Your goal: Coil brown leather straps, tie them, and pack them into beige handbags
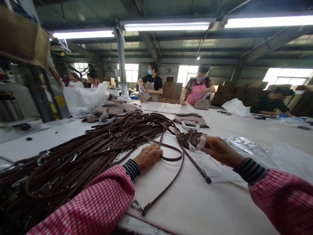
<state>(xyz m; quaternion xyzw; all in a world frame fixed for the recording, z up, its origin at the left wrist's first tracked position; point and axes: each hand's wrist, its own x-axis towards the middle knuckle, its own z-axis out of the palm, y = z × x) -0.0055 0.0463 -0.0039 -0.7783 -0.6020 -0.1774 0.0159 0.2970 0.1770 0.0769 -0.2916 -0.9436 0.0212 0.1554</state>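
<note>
My left hand (148, 156) rests on the white table (190, 202) with its fingers curled round a brown leather strap (171, 169) that loops across the table and ends in a metal clip (136, 205) near the front edge. My right hand (216, 148) is closed on a coiled brown strap (192, 138) with a white tag or wrap at the fingertips. A large pile of the same brown straps (80, 156) lies to the left of my left hand.
Taupe handbags (192, 119) lie further along the table, with clear plastic bags (244, 145) to the right. Several other people stand or sit at the far side handling bags. A white sack (84, 98) and folded fabric sit at the back left.
</note>
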